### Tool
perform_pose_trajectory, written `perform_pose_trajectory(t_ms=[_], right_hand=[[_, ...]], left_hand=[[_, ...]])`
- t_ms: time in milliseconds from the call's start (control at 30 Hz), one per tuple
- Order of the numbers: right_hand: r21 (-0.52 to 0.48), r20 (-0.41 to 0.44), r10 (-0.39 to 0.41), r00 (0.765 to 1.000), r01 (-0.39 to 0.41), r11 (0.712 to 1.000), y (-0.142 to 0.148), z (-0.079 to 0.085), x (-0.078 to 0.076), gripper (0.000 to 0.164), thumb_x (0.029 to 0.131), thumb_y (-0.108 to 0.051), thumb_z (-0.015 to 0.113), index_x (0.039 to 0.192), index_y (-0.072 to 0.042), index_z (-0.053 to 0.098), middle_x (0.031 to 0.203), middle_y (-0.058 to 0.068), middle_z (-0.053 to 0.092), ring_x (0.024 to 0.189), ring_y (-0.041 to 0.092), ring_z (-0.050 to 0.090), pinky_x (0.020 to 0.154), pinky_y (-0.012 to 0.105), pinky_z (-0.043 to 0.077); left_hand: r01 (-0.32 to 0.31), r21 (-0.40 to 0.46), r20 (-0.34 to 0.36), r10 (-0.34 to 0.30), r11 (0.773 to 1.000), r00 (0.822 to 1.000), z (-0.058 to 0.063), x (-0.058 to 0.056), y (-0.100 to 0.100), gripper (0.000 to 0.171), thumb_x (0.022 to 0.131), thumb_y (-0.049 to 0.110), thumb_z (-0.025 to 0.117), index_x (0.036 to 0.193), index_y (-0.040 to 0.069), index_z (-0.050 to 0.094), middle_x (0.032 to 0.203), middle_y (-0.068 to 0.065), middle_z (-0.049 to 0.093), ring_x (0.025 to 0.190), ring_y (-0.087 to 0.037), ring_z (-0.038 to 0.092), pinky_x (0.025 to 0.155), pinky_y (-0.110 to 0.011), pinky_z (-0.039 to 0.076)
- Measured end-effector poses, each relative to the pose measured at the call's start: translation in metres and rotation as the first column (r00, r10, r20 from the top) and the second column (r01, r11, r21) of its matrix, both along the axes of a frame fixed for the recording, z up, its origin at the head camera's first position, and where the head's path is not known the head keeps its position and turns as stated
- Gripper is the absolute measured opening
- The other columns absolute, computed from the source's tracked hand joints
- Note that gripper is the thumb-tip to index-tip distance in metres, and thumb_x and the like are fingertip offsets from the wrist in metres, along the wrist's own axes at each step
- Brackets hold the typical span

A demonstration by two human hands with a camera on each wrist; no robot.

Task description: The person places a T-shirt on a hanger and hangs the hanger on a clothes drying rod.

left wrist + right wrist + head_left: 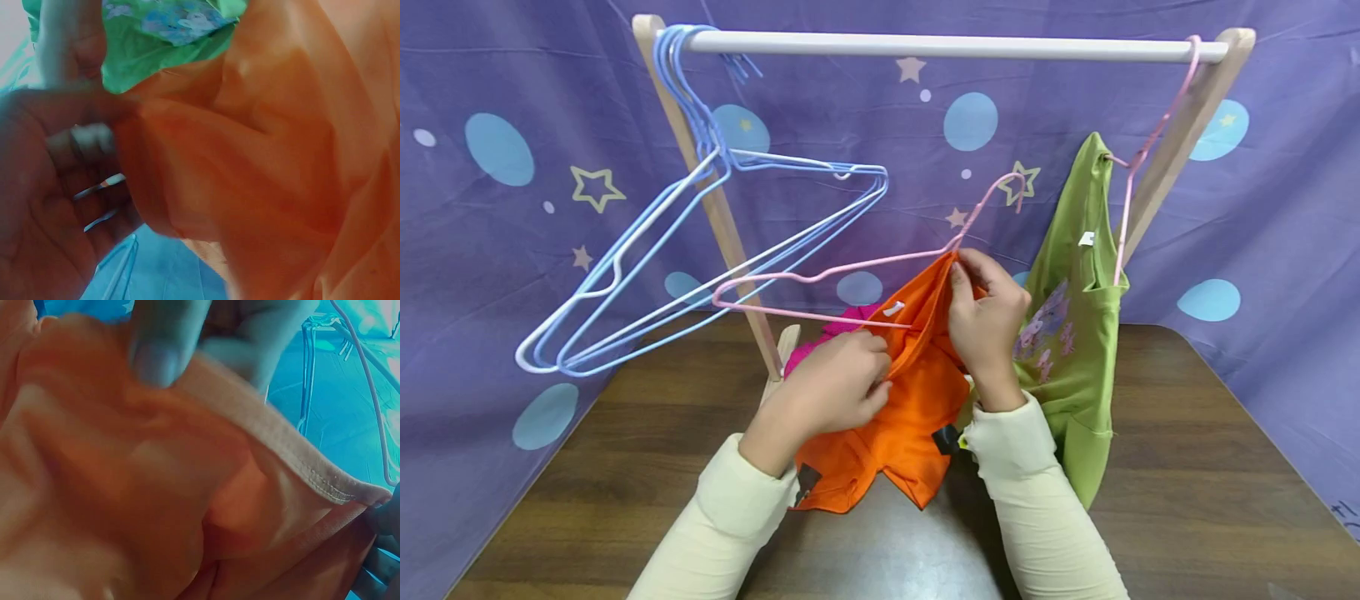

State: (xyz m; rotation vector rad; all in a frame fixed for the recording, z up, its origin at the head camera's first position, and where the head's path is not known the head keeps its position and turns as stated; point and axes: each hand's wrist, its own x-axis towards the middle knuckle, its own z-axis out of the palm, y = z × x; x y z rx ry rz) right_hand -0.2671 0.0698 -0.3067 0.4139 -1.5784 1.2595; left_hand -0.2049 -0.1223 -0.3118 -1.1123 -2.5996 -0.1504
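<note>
A bright orange garment (917,392) hangs between the two hands, with a small white label inside its opening. One arm of a pink hanger (842,268) goes into that opening; its left arm sticks out bare and its hook stands free of the rod. The right hand (992,308) pinches the orange fabric's edge just below the hook, thumb in front. The left hand (835,383) grips the opening's lower left edge; in the left wrist view its fingers (94,187) curl at the cloth. The hanger's far end is hidden in the fabric.
A white rod (925,46) on wooden posts carries several blue and white hangers (700,175) at left. At right, a green printed garment (1075,333) hangs on another pink hanger (1157,133). Magenta cloth (831,329) shows behind the orange one, above the brown table (1210,467).
</note>
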Motion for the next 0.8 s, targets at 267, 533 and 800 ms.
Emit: perform_pose_trajectory(t_ms=[267,533,800], right_hand=[[-0.028,0.032,-0.005,0.999,0.006,1.000,0.003,0.000,-0.002,0.011,0.090,0.005,0.071,0.099,0.007,0.076,0.094,0.017,0.077,0.083,0.026,0.076,0.077,0.020,0.057],[-0.073,0.088,-0.035,0.996,0.041,0.997,0.009,0.001,-0.002,0.011,0.091,0.002,0.072,0.100,0.005,0.077,0.093,0.015,0.077,0.076,0.026,0.074,0.070,0.015,0.054],[-0.081,0.100,-0.042,0.994,0.050,0.995,0.011,0.001,-0.002,0.012,0.091,0.001,0.071,0.100,0.007,0.076,0.093,0.017,0.077,0.077,0.025,0.074,0.070,0.014,0.054]], left_hand=[[-0.061,0.023,0.188,0.055,0.998,0.981,0.006,0.008,-0.005,0.028,0.100,0.026,0.060,0.077,0.017,0.048,0.059,0.005,0.037,0.051,-0.013,0.042,0.050,-0.029,0.036],[-0.050,0.117,0.137,0.034,0.992,0.990,0.021,0.013,-0.022,0.027,0.099,0.033,0.068,0.080,0.021,0.053,0.063,0.010,0.042,0.056,-0.008,0.043,0.053,-0.027,0.037],[0.025,0.071,-0.003,-0.025,0.997,1.000,0.018,0.004,-0.024,0.016,0.081,0.002,0.060,0.089,0.012,0.070,0.083,0.004,0.061,0.082,-0.017,0.056,0.076,-0.034,0.050]])
